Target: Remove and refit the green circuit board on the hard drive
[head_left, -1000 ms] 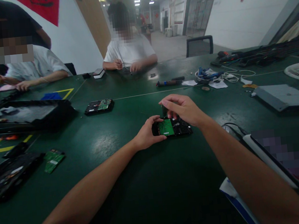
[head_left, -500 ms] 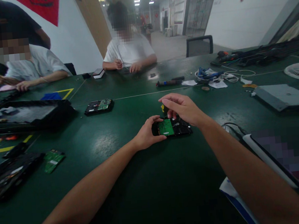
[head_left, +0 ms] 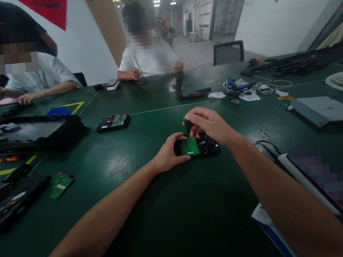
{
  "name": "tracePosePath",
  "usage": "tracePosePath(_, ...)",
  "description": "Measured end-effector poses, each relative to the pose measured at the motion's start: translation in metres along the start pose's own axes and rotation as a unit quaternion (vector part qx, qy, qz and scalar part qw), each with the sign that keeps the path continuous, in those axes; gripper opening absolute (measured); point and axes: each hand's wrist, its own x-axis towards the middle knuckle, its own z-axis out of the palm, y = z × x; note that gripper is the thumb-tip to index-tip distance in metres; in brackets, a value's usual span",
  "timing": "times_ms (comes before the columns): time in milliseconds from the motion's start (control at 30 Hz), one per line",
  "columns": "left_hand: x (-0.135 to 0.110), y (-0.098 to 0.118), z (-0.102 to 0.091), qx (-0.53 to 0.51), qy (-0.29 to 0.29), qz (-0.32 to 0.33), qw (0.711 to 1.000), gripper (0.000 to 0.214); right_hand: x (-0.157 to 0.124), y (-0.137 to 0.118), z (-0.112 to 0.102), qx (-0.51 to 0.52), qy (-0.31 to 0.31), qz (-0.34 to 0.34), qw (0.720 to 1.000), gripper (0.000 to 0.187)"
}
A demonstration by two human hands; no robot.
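A black hard drive (head_left: 209, 146) with a green circuit board (head_left: 190, 146) on its upper face lies on the green table in front of me. My left hand (head_left: 171, 152) grips its left end, thumb along the near edge and fingers at the far edge. Above the board, my right hand (head_left: 204, 124) is closed around a short screwdriver (head_left: 187, 123) with a dark and yellow handle. The screwdriver stands roughly upright; its tip is hidden behind the fingers and I cannot tell what it touches.
Another hard drive (head_left: 113, 122) lies left of centre. A loose green circuit board (head_left: 61, 184) and a black tray (head_left: 29, 132) are further left. To the right are a grey metal box (head_left: 327, 110), a cable bundle (head_left: 240, 84) and a tablet-like device (head_left: 310, 184). People sit across the table.
My right hand's fingers have turned around the screwdriver handle, so less yellow shows. My left hand and the hard drive stay put. The person opposite has raised one hand with a dark object beneath it.
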Motion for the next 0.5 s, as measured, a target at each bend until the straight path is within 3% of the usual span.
tracePosePath(200, -0.0003, -0.0037, 0.0010, -0.008, 0.001, 0.012, 1.000, 0.091, -0.0013, -0.0018, -0.0011, -0.048, 0.011, -0.021, 0.999, 0.033)
tracePosePath(500, -0.0002, -0.0016, 0.0016, -0.010, 0.008, 0.007, 1.000, 0.089, 0.0005, 0.0001, 0.0004, 0.017, 0.006, 0.016, 1.000, 0.037)
